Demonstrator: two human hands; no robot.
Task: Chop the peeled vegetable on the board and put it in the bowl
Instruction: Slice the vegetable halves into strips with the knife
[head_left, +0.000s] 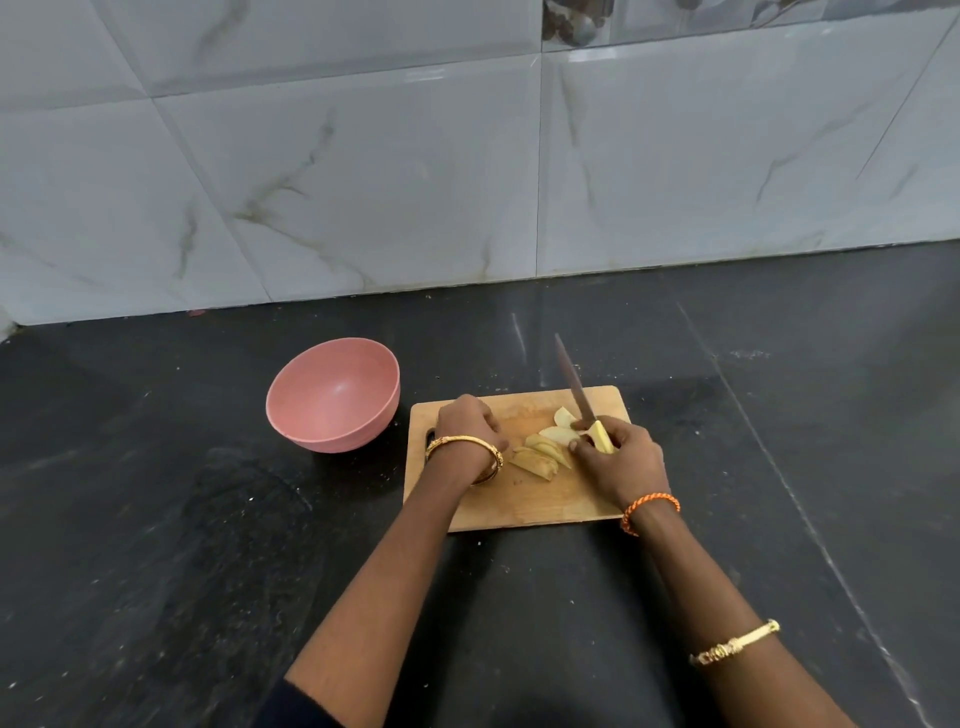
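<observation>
Your right hand (621, 462) is gripping the yellow handle of one knife (582, 399), fingers curled round it, with the dark blade pointing up and away from you over the far part of the board. One wooden cutting board (524, 499) is lying on the dark table (156, 519) in front of you. The cut vegetable pieces (540, 453) are sitting on the board between your two hands, just left of your right hand and touching its fingertips; they are pale wedges, overlapping, so an exact count is not clear. Your left hand (467, 423) is resting on the left part of the board with fingers curled under; whether it is holding anything cannot be told. One pink bowl (332, 397) is standing on the table just left of the board, near your left hand, with nothing showing inside.
</observation>
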